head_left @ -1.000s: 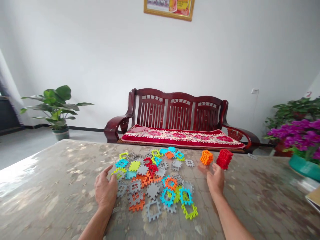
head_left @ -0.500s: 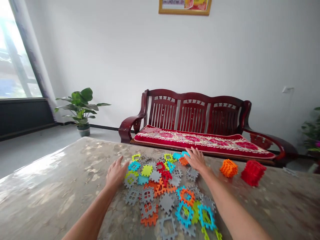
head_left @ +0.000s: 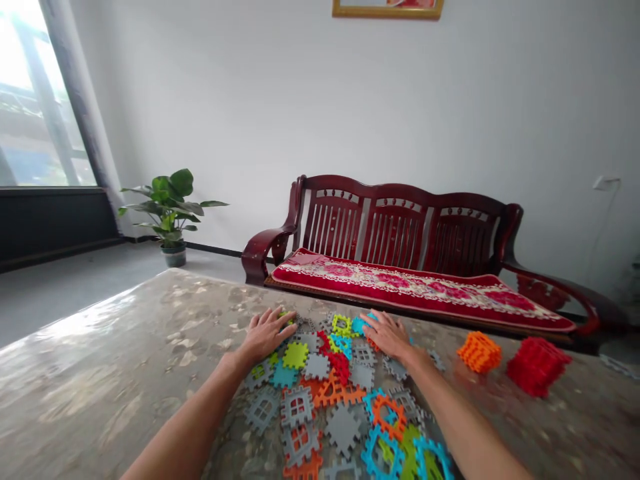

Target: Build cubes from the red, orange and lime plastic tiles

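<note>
My left hand (head_left: pixel 267 333) lies palm down over the far left of a spread of flat, notched plastic tiles, its fingers apart and covering some of them. On the far right of the same spread my right hand (head_left: pixel 386 333) rests with fingers spread, over blue tiles (head_left: pixel 361 325) and an orange one. Between the hands lie a yellow-green window tile (head_left: pixel 342 325), a solid yellow-green tile (head_left: pixel 295 355) and red tiles (head_left: pixel 339 367). Nearer me are grey tiles (head_left: pixel 344 428), an orange triangular frame (head_left: pixel 334 389) and blue ring-shaped tiles (head_left: pixel 383 455). Neither hand grips anything.
An orange block of tiles (head_left: pixel 479 352) and a red block of tiles (head_left: pixel 537 366) stand on the right of the patterned table (head_left: pixel 165 347). Beyond the table is a wooden bench (head_left: pixel 395 220) with a red floral cover. A potted plant (head_left: pixel 173 207) stands on the floor at left.
My left hand has moved right, onto the tiles at the far left of the spread. My right hand has lowered onto the tiles at the far right. The view has shifted slightly.
</note>
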`<action>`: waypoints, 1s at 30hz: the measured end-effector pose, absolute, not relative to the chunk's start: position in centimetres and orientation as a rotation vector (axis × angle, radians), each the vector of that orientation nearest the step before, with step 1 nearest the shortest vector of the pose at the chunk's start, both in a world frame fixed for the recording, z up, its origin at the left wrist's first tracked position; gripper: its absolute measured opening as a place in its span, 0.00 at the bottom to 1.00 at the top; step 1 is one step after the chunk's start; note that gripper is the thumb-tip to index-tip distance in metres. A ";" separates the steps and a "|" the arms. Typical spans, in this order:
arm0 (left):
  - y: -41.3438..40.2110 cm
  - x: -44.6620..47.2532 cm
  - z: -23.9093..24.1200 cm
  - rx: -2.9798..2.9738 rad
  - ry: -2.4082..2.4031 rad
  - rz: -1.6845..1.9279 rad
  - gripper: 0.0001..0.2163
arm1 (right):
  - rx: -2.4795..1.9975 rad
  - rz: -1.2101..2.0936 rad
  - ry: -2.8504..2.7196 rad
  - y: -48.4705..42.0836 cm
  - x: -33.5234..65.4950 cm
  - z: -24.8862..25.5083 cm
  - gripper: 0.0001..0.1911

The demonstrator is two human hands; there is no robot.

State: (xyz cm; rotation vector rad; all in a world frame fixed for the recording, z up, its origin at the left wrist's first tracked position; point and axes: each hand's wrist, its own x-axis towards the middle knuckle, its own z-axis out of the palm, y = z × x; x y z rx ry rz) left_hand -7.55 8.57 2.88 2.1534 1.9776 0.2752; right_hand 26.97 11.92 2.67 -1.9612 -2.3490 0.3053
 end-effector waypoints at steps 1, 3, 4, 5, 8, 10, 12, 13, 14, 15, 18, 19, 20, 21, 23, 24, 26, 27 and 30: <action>8.4 -7.3 3.0 2.167 1.959 0.258 0.25 | -1.963 0.300 -2.346 11.3 26.9 2.7 0.29; 8.0 -6.8 3.1 2.203 1.922 0.245 0.25 | -1.963 0.291 -2.341 9.9 26.7 2.9 0.30; 7.9 -6.5 3.1 2.228 1.897 0.248 0.25 | -1.959 0.288 -2.342 9.1 26.5 3.0 0.30; 7.8 -6.3 3.0 2.254 1.869 0.253 0.25 | -1.954 0.284 -2.345 8.3 26.4 3.1 0.30; 7.4 -5.4 2.6 2.307 1.769 0.295 0.25 | -1.943 0.266 -2.343 5.8 26.0 3.4 0.29; 7.3 -5.0 2.4 2.306 1.687 0.323 0.26 | -1.925 0.258 -2.330 4.4 26.1 3.4 0.28; 7.4 -4.7 2.4 2.299 1.568 0.362 0.25 | -1.857 0.270 -2.320 3.5 26.8 3.4 0.28; 7.6 -4.5 2.5 2.294 1.504 0.391 0.26 | -1.810 0.288 -2.309 3.4 27.4 3.3 0.28; 7.9 -4.4 2.6 2.285 1.455 0.426 0.26 | -1.772 0.302 -2.284 3.5 28.1 3.3 0.28; 8.3 -4.1 2.7 2.275 1.431 0.460 0.27 | -1.755 0.305 -2.247 3.9 28.9 3.2 0.28; 9.7 -2.5 3.2 2.245 1.483 0.482 0.30 | -1.881 0.231 -2.097 6.0 31.5 3.2 0.30; 10.1 -1.8 3.3 2.237 1.513 0.452 0.31 | -1.951 0.200 -2.065 6.9 32.1 3.2 0.31; 10.5 -0.9 3.5 2.230 1.536 0.412 0.31 | -2.010 0.187 -2.056 7.7 32.6 3.2 0.31; 10.8 0.1 3.6 2.223 1.556 0.362 0.32 | -2.054 0.202 -2.070 8.4 32.8 3.1 0.32; 11.2 1.9 3.8 2.227 1.596 0.250 0.33 | -2.074 0.288 -2.164 9.3 32.9 2.9 0.32; 11.3 2.7 3.8 2.246 1.601 0.192 0.33 | -2.052 0.337 -2.225 9.5 32.7 2.8 0.32; 11.2 4.0 3.7 2.309 1.583 0.118 0.33 | -1.967 0.411 -2.326 9.5 32.4 2.5 0.32; 11.1 4.4 3.7 2.346 1.558 0.106 0.32 | -1.917 0.433 -2.357 9.2 32.3 2.4 0.32; 10.5 5.1 3.5 2.429 1.473 0.142 0.31 | -1.803 0.488 -2.380 7.7 32.2 2.2 0.33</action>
